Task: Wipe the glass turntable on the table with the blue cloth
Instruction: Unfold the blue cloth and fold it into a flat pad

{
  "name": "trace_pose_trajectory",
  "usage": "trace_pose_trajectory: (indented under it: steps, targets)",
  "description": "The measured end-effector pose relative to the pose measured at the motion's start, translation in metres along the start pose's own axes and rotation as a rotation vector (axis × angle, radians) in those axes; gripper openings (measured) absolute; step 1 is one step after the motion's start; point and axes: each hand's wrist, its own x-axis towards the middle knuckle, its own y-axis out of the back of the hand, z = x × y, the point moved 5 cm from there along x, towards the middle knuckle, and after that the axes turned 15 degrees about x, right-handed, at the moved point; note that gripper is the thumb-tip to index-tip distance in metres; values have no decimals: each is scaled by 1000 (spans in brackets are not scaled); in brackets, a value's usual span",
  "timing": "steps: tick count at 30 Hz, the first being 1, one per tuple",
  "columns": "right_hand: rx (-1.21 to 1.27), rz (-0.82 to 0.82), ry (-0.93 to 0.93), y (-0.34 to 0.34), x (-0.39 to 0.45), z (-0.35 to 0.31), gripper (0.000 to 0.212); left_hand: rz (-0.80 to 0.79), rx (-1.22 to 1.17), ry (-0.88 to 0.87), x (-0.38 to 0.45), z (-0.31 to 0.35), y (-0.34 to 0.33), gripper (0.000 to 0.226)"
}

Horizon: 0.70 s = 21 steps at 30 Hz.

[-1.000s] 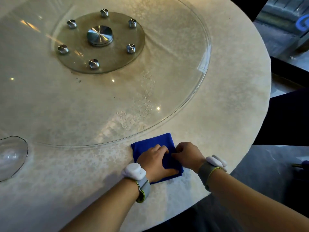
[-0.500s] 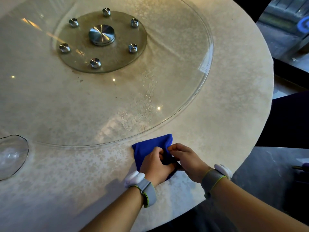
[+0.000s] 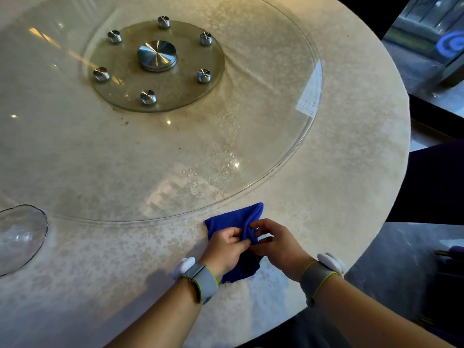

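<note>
The blue cloth (image 3: 232,221) lies bunched on the round stone table (image 3: 351,172), just outside the near rim of the large glass turntable (image 3: 88,159). My left hand (image 3: 226,249) grips the cloth's left side. My right hand (image 3: 278,243) pinches a raised fold of it between thumb and fingers. Both hands are close together, short of the glass. Water drops and smears (image 3: 223,162) sit on the turntable near its front edge. A metal hub (image 3: 157,56) with several studs marks the turntable's centre.
A clear glass dish (image 3: 20,237) rests on the table at the far left. The table's edge curves round on the right and near side, with dark floor and a dark seat (image 3: 437,182) beyond it.
The cloth lay flat under both hands a second ago. Both hands have since gathered it up, and its far corner now stands lifted and creased.
</note>
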Motion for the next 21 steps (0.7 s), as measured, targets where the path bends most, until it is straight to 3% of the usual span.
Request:
trace_pose_trajectory:
  steps: [5,9,13,18,21]
  targets:
    - [67,17,-68,13,-3,3,47,13,9,-9,-3,-4,9,28]
    - [-220,27,-80,26,-5,-5,52,107,46,-55,-1,-2,34,16]
    - [-541,105,137,27,-10,-30,39,158,96,-150,-7,19,69,15]
    - [-685,140,340,25,-14,-62,27,96,273,-290,-26,44,108,15]
    - [-784,122,416,22,-18,-80,28,149,446,-372,-37,51,135,22]
